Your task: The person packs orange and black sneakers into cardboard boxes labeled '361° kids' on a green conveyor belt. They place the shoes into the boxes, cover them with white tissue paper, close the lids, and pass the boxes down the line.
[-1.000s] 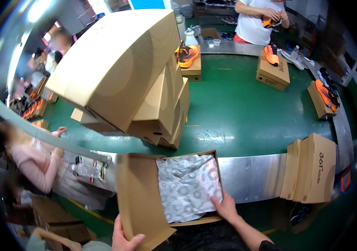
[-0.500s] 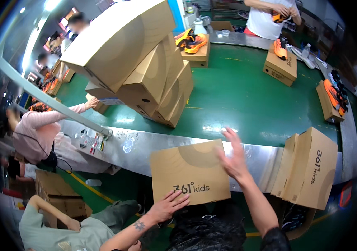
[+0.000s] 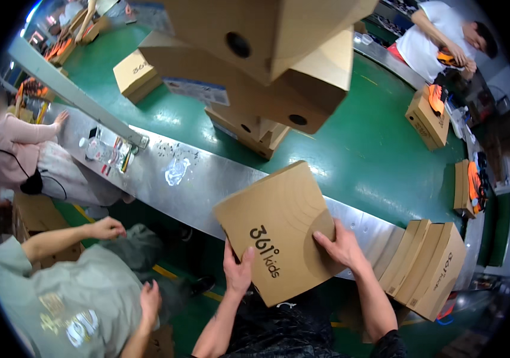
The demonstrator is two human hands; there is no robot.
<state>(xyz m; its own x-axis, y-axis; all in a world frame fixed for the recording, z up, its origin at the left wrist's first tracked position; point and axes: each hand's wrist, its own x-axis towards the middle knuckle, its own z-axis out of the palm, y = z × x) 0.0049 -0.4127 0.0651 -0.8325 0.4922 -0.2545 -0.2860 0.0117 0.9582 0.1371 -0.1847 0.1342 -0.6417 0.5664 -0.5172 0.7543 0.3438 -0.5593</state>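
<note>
A closed brown cardboard shoebox (image 3: 293, 224) with dark print on its lid is tilted between my two hands, in front of the metal table edge. My left hand (image 3: 238, 273) grips its left edge, thumb on the lid and fingers around the side. On the right edge, my right hand (image 3: 343, 246) holds it with the thumb over the lid; its other fingers are mostly hidden behind the box. Beyond it rises a tall stack of brown shoeboxes (image 3: 320, 83), leaning unevenly and partly cut off by the upper rim.
Several shoeboxes (image 3: 428, 268) stand on edge at my right on the metal ledge (image 3: 201, 185). A green conveyor (image 3: 380, 149) runs behind, carrying boxes with orange shoes (image 3: 437, 100). Close on my left is a person in grey-green (image 3: 88, 286); others work along the line.
My right hand has come down onto the shoebox's right edge and my left has shifted to its left edge. The box is now turned at an angle. My view has swung too.
</note>
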